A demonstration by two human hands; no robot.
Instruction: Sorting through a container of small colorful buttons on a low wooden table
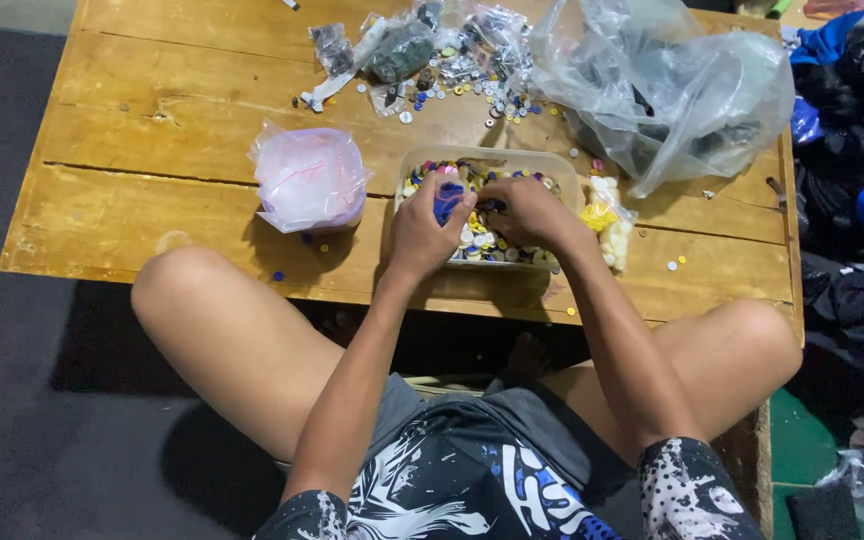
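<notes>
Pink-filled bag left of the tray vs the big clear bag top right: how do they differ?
The pink-filled bag is small, rounded and plump, and stands upright; the big clear bag is far larger, crumpled and sprawled across the table corner. The pink-filled bag shows pale pink contents; the big clear bag shows dark, greyish ones. The pink-filled bag sits left of the button tray, the big clear bag behind and right of it. Both are thin transparent plastic.

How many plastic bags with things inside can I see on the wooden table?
About 4: a pink-filled bag at left, a large clear bag at far right, a small yellow-and-white bag beside the button tray, and clustered small bags, possibly several.
</notes>
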